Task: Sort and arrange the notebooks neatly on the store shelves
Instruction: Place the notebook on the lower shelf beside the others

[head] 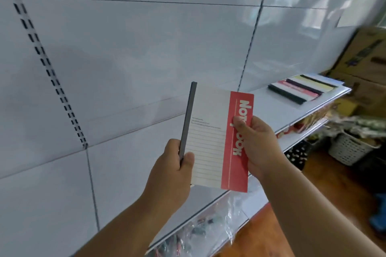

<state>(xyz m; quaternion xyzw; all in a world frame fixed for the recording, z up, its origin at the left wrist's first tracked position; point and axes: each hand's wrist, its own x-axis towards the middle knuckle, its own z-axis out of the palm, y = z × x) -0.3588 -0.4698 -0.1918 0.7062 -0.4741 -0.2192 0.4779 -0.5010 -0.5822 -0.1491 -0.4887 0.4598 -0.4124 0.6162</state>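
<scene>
While both hands hold it upright before the white shelf [269, 98], the notebook [217, 137] sits mid-scene — left hand [175, 165] pinching its dark spine, right hand [257, 142] gripping its red band; 4 notebooks [300, 89] lie far right.

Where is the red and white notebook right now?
The red and white notebook is mid-frame, held upright between the left hand and right hand, above the shelf.

Notebook [217, 137] upright between left hand [177, 167] and right hand [257, 144], before the back panel [125, 48]; stacked notebooks [302, 88] on the shelf [271, 102] far right; basket [351, 150] on the floor [334, 190] below.
</scene>
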